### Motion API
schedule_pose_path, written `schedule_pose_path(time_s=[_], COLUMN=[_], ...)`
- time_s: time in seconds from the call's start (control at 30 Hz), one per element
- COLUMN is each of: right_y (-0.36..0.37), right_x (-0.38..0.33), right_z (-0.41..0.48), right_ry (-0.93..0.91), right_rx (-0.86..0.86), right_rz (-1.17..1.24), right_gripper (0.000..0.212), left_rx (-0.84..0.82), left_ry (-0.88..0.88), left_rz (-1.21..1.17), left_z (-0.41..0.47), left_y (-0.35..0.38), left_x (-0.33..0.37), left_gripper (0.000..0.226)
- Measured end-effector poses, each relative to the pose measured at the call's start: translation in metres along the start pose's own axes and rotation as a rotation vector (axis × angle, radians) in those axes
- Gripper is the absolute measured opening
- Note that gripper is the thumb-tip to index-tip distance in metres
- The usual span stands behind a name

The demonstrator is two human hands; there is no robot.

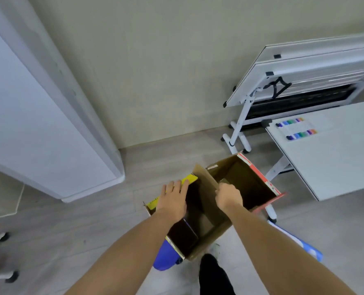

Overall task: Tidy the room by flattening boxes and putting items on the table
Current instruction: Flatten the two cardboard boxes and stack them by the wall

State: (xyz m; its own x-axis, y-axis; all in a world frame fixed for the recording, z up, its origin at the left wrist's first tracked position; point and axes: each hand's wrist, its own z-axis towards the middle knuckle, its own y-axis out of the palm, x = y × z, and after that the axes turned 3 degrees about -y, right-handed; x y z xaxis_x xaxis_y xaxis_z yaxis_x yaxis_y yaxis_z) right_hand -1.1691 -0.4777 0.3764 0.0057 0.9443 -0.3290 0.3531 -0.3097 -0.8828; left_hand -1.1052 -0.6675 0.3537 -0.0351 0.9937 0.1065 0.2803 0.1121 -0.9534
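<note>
An open brown cardboard box (243,184) with yellow, red and blue printed outer sides is held up over the floor below me. My left hand (173,199) lies flat, fingers together, on its yellow left flap. My right hand (228,198) is shut on the edge of an inner brown flap near the box's middle. The inside of the box looks dark and empty. A white table (336,158) stands to the right, and a pack of coloured markers (295,128) lies near its far left corner.
A folded white table on wheels (300,81) leans near the wall behind. A large white cabinet (38,128) stands at the left. A chair base with castors (8,275) is at the lower left. A blue and white item (304,245) lies on the floor by my leg.
</note>
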Motion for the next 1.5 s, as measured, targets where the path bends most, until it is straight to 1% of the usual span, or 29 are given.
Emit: schedule_pose_path(time_s=[0.27,0.37,0.43,0.6,0.7,0.93,1.03,1.2,1.33,1.4,1.5], right_y=[-0.044,-0.059,-0.064,-0.067,-0.063,-0.037,-0.018,0.038,0.101,0.135,0.180], right_x=[-0.029,-0.047,-0.061,-0.110,-0.136,-0.215,-0.242,-0.264,-0.278,-0.284,-0.287], right_z=[0.146,0.198,0.227,0.303,0.350,0.475,0.521,0.592,0.646,0.673,0.716], right_ry=[-0.024,-0.050,-0.059,-0.068,-0.062,0.064,0.085,0.127,0.134,0.125,0.128], right_rx=[-0.055,-0.072,-0.095,-0.098,-0.098,-0.120,-0.145,-0.185,-0.200,-0.202,-0.202], right_rz=[0.032,0.021,0.006,0.008,0.002,0.056,0.079,0.091,0.102,0.118,0.124], right_gripper=[0.014,0.014,0.014,0.014,0.012,0.014,0.013,0.015,0.018,0.017,0.013], left_rx=[-0.076,-0.094,-0.119,-0.126,-0.154,-0.169,-0.186,-0.220,-0.171,-0.134,-0.122], left_ry=[-0.088,-0.108,-0.139,-0.190,-0.184,-0.171,-0.164,-0.244,-0.291,-0.343,-0.440], left_rz=[0.054,0.023,0.012,-0.043,-0.034,-0.051,-0.051,-0.073,-0.034,-0.048,-0.081], left_z=[0.125,0.167,0.193,0.262,0.306,0.430,0.468,0.518,0.550,0.565,0.586], left_y=[-0.060,-0.079,-0.088,-0.102,-0.102,-0.110,-0.097,-0.054,-0.007,0.020,0.068], left_x=[-0.030,-0.043,-0.056,-0.109,-0.142,-0.238,-0.279,-0.329,-0.353,-0.366,-0.384], left_gripper=[0.069,0.066,0.068,0.072,0.076,0.076,0.077,0.079,0.078,0.078,0.076])
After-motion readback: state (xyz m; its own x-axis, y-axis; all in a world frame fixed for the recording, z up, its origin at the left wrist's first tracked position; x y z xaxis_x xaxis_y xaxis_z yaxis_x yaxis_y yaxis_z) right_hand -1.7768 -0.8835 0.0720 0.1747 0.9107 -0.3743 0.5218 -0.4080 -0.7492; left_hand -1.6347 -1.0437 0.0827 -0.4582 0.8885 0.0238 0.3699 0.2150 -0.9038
